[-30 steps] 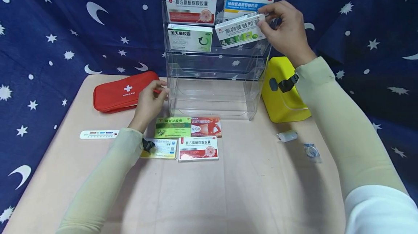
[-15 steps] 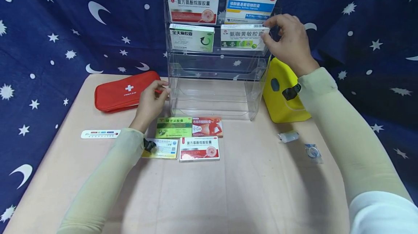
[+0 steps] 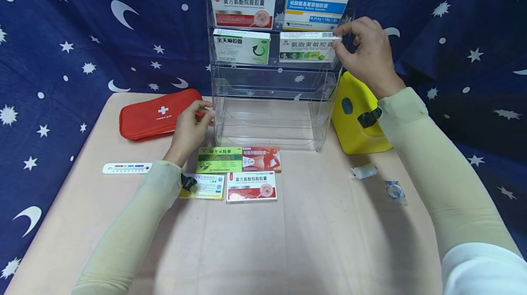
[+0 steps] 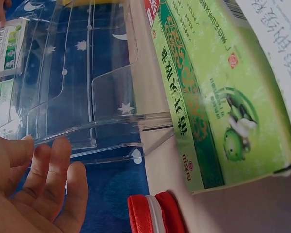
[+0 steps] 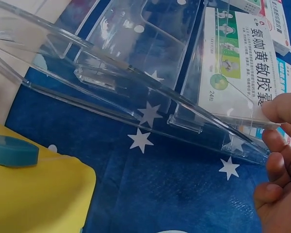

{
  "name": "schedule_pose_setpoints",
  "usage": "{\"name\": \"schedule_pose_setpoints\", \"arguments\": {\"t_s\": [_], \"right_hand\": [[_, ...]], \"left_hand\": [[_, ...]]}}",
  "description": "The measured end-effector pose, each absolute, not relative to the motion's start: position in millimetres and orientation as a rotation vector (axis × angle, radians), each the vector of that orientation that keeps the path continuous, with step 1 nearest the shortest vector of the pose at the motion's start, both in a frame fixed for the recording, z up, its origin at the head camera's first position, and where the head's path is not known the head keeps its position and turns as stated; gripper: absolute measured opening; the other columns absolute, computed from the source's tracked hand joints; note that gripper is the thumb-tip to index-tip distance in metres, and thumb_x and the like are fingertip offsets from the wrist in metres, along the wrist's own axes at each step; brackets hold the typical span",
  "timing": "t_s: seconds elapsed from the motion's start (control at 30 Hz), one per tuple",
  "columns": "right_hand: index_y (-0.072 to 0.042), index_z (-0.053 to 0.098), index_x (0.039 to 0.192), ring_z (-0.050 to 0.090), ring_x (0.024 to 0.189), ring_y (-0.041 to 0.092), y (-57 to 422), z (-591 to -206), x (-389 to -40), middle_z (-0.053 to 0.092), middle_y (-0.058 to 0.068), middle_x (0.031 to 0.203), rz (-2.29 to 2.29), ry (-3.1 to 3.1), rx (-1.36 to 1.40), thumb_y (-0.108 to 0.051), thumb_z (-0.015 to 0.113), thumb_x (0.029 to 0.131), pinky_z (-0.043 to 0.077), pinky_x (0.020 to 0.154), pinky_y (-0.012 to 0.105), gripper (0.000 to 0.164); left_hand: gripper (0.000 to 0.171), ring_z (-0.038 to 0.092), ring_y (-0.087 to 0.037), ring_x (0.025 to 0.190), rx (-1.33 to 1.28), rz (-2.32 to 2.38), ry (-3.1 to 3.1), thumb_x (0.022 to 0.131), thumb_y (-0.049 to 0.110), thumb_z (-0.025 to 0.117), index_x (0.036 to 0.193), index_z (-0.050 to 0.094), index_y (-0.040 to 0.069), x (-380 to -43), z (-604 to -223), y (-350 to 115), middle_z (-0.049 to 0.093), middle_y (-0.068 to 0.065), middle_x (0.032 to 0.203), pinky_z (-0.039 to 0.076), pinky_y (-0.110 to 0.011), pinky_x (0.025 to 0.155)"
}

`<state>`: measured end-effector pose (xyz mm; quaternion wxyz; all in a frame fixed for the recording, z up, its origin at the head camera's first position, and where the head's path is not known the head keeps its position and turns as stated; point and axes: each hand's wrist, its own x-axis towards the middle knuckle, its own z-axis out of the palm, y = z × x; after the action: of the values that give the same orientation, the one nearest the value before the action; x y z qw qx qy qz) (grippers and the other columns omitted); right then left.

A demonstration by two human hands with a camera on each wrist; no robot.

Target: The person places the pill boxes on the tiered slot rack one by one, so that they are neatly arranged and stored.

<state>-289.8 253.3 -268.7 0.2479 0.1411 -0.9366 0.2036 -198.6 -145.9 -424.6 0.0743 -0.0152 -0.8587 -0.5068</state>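
Observation:
A clear tiered display rack [image 3: 263,138] stands at the back of the table. With my right hand [image 3: 368,55] I pinch the right end of a white-and-green medicine box [image 3: 306,48], which sits level in the second tier, thumb in front. In the right wrist view the thumb lies on that box's [image 5: 235,63] corner. My left hand [image 3: 190,130] grips the rack's left side edge between thumb and fingers. To the left of the held box is another green-and-white box [image 3: 240,48]. Above them stand a red-and-white box [image 3: 243,7] and a blue-and-white box [image 3: 316,7].
Several medicine boxes lie before the rack, among them a green box [image 3: 219,160], an orange-red box [image 3: 261,159] and a red-and-white box [image 3: 252,187]. A red first aid pouch [image 3: 158,114] and thermometer card [image 3: 125,168] lie left; a yellow case [image 3: 358,126] and two small items right.
My right hand has brought the tilted white-and-green box down into the second tier, where it now sits level. The left hand has stayed at the rack's side.

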Motion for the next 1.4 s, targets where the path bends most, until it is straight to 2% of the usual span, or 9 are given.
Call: {"name": "schedule_pose_setpoints", "arguments": {"t_s": [0.33,0.53,0.7,0.8,0.93,1.0,1.1,1.17,1.4], "right_hand": [[-0.009,0.071,0.128,0.048,0.108,0.028,254.8,-268.4,-288.2,0.061,0.012,0.126,0.489,-2.521,0.428,-0.03,0.063,0.101,0.041,0.093,0.04,0.035],[-0.009,0.069,0.13,0.048,0.105,0.026,256.9,-271.1,-286.7,0.059,0.012,0.127,0.54,-2.462,0.43,-0.026,0.063,0.101,0.04,0.094,0.037,0.034],[-0.005,0.071,0.119,0.05,0.094,0.024,252.8,-285.2,-273.9,0.064,0.01,0.119,0.673,-2.303,0.524,-0.019,0.065,0.1,0.038,0.085,0.03,0.025],[-0.004,0.071,0.114,0.051,0.087,0.021,242.9,-306.6,-250.3,0.066,0.006,0.112,0.834,-2.274,0.607,-0.015,0.067,0.098,0.037,0.073,0.026,0.02],[-0.007,0.072,0.113,0.052,0.08,0.016,223.7,-354.6,-207.0,0.067,0.001,0.104,1.003,-2.415,0.796,-0.009,0.07,0.095,0.039,0.064,0.03,0.018],[-0.009,0.071,0.115,0.055,0.083,0.016,213.4,-384.3,-184.5,0.067,-0.001,0.106,1.04,-2.557,0.892,-0.007,0.071,0.094,0.044,0.067,0.032,0.021],[-0.012,0.071,0.117,0.057,0.087,0.016,201.3,-424.9,-154.9,0.068,-0.002,0.109,1.039,-2.783,1.016,-0.011,0.072,0.093,0.049,0.073,0.036,0.025],[-0.012,0.071,0.119,0.057,0.086,0.015,194.6,-446.4,-139.6,0.066,-0.003,0.108,1.018,-2.898,1.043,-0.014,0.073,0.093,0.049,0.075,0.034,0.026],[-0.013,0.073,0.119,0.05,0.076,0.008,178.9,-476.3,-115.9,0.059,-0.005,0.106,0.893,-2.956,1.016,-0.021,0.072,0.094,0.044,0.062,0.026,0.026]], "left_hand": [[0.028,0.07,-0.023,0.084,-0.105,-1.492,-2.543,0.102,0.017,0.065,0.129,0.061,0.011,-198.1,-425.5,-146.7,0.065,-0.007,0.101,0.054,-0.037,0.074],[0.028,0.068,-0.026,0.083,-0.126,-1.481,-2.536,0.101,0.018,0.066,0.128,0.062,0.01,-199.0,-424.9,-147.6,0.065,-0.007,0.1,0.052,-0.035,0.073],[0.027,0.065,-0.025,0.08,-0.149,-1.466,-2.527,0.1,0.016,0.067,0.125,0.063,0.008,-200.7,-422.5,-148.8,0.066,-0.008,0.098,0.049,-0.035,0.072],[0.026,0.065,-0.026,0.079,-0.16,-1.469,-2.521,0.099,0.015,0.068,0.124,0.064,0.008,-201.6,-421.2,-149.8,0.066,-0.007,0.097,0.048,-0.033,0.07],[0.026,0.068,-0.023,0.078,-0.167,-1.477,-2.516,0.099,0.014,0.068,0.123,0.064,0.009,-202.5,-420.5,-150.7,0.066,-0.006,0.097,0.048,-0.031,0.067],[0.026,0.068,-0.021,0.077,-0.17,-1.478,-2.509,0.099,0.013,0.068,0.123,0.064,0.008,-202.7,-420.6,-150.4,0.066,-0.007,0.097,0.048,-0.029,0.067],[0.026,0.071,-0.028,0.079,-0.175,-1.502,-2.491,0.098,0.012,0.068,0.123,0.064,0.007,-202.9,-421.2,-149.5,0.066,-0.009,0.097,0.048,-0.027,0.065],[0.026,0.071,-0.032,0.081,-0.177,-1.517,-2.483,0.098,0.011,0.068,0.123,0.063,0.007,-203.2,-421.5,-149.7,0.066,-0.011,0.098,0.049,-0.026,0.065],[0.026,0.071,-0.034,0.082,-0.178,-1.521,-2.491,0.099,0.013,0.068,0.124,0.063,0.008,-203.8,-422.2,-151.2,0.066,-0.009,0.098,0.049,-0.026,0.064]]}}
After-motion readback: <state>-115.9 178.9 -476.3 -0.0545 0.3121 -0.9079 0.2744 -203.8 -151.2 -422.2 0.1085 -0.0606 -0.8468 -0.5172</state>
